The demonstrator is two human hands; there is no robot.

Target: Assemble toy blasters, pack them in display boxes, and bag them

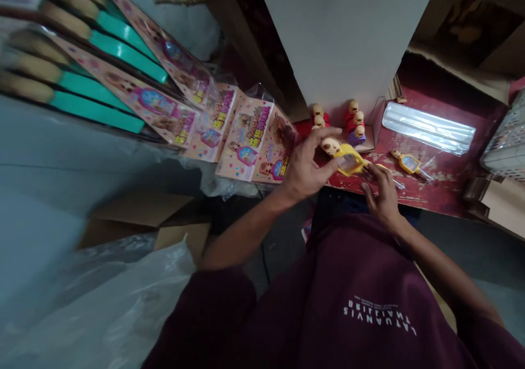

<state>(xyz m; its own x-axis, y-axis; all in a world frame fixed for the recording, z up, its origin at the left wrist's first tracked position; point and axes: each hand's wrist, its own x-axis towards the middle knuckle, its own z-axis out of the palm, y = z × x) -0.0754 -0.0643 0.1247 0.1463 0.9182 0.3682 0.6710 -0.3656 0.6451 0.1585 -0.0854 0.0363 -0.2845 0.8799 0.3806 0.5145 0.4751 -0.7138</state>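
Both hands hold one yellow toy (350, 163), which has a spotted cream animal head and a clear window in its frame. My left hand (309, 164) grips it near the head, thumb over the frame. At the toy's other end, the fingers of my right hand (382, 190) are closed on its narrow handle. Part of a clear stick shows beyond the right hand; what it belongs to is partly hidden. A similar yellow toy (409, 164) with a clear stick lies on the red table (445, 186) to the right. Small cream-headed figures (356, 120) stand behind the hands.
Printed display boxes (246, 139) line the table's left end, with turquoise-and-tan items (102, 115) in the trays beyond. A silvery clear-wrapped bundle (429, 127) lies at the right. A tall pale carton (348, 35) rises behind. An open cardboard box (131, 210) and plastic sheeting (135, 298) are lower left.
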